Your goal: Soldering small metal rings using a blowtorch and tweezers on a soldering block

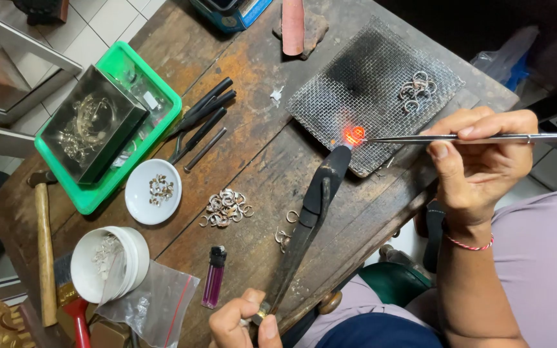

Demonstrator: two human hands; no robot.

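My right hand (478, 158) pinches long steel tweezers (465, 137) whose tip reaches a small ring glowing orange-red (354, 135) on a charred wire mesh pad (369, 71). My left hand (243, 322) grips the base of a black torch (311, 219), and its blackened nozzle points at the glowing ring. A cluster of silver rings (417, 89) lies on the far right part of the mesh.
On the worn wooden bench lie a heap of silver rings (227, 208), a white dish (153, 191), a purple lighter (214, 276), black tools (201, 119), a green tray (107, 122), a white tub (107, 264) and a hammer (45, 251).
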